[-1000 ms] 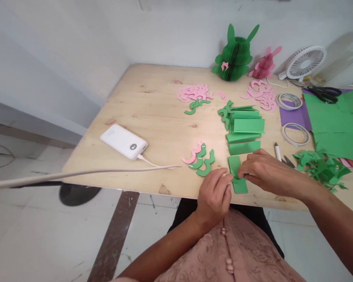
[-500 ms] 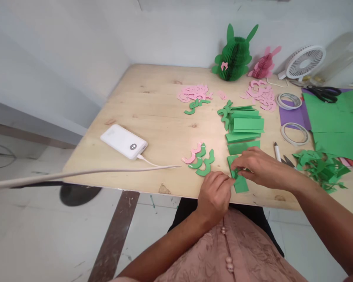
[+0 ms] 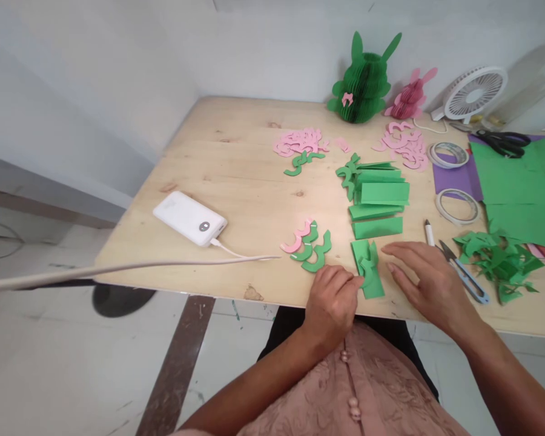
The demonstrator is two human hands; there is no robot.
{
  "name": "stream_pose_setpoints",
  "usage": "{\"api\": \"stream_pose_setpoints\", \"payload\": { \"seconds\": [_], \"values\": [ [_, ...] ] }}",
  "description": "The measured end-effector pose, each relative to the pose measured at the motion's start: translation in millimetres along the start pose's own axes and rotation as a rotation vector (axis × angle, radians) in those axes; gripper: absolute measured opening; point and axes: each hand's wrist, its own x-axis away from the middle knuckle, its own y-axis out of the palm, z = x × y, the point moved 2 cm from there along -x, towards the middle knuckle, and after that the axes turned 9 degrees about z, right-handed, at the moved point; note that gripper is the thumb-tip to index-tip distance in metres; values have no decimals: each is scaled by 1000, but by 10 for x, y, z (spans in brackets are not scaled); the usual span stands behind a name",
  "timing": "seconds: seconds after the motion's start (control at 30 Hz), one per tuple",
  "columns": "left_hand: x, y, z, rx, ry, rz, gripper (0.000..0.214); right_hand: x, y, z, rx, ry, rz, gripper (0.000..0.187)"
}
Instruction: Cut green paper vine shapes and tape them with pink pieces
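Note:
Close to the table's front edge, a folded green paper strip (image 3: 375,287) lies with a curved green paper cut-out (image 3: 369,264) on top of it. My left hand (image 3: 333,300) rests at the strip's left side, its fingers closed and the fingertips pinching the lower end of the cut-out. To the right, my right hand (image 3: 429,284) hovers apart from the paper, fingers stretched and thumb spread, with nothing in it. Blue-handled snips (image 3: 470,280) and a white pen (image 3: 429,232) lie beside my right hand. Wavy green cut-outs (image 3: 317,260) and a pink cut-out (image 3: 293,244) sit left of the strip.
Folded green strips (image 3: 384,194) stand in a row behind. Pink cut-outs (image 3: 300,142), tape rolls (image 3: 458,207), black scissors (image 3: 502,143) and green scraps (image 3: 495,260) surround them. A green paper rabbit (image 3: 366,91) and white fan (image 3: 475,94) stand at the wall. A power bank (image 3: 191,218) with cable lies left.
My right hand has let go of the green cut-out and moved right, opening its fingers. The cut-out and snips now show more fully. My left hand has stayed in place.

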Motion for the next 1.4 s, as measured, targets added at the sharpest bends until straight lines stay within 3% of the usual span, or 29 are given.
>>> {"api": "stream_pose_setpoints", "payload": {
  "seconds": [0.27, 0.6, 1.1, 1.4],
  "values": [
    [-4, 1, 0, 21, -13, -52, 26, 442, 107, -180, -88, 98, -65, 21],
    [0, -9, 28, -21, 19, -23, 19, 481, 194, -382, -151, 179, 21, 24],
    [46, -42, 97, -72, 62, -120, 27, 522, 272, -375, -110, 181, 93, 24],
    [34, -24, 101, -100, 59, -101, 22, 535, 279, -378, -125, 192, 98, 25]
  ]
}}
